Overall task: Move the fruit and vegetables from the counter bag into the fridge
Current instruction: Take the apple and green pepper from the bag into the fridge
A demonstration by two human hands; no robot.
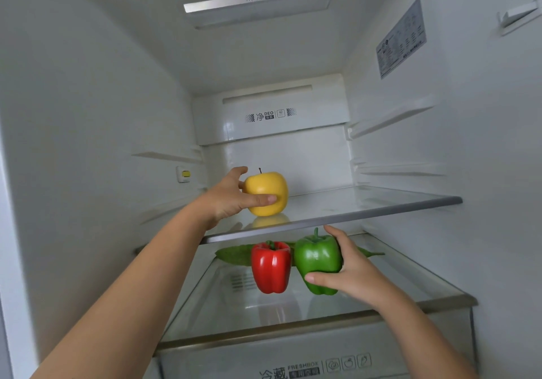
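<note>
Produce on 2 glass shelves inside a white fridge

White fridge walls (88, 114) fill the frame, with a printed sticker (401, 39) at upper right. At centre, the left hand (231, 199) wraps thumb and fingers round a yellow apple (267, 186) sitting on the upper glass shelf (366, 205). At lower centre, the right hand (355, 273) grips a green pepper (318, 261) just beside a red pepper (271, 267) on the lower glass shelf (396, 279). A FRESHBOX drawer (293, 358) spans the bottom edge.

White fridge walls (88, 100) enclose the glass shelf (381, 202), with a glossy vent panel (269, 114) behind and above it and a printed label (401, 38) high to its right.
</note>
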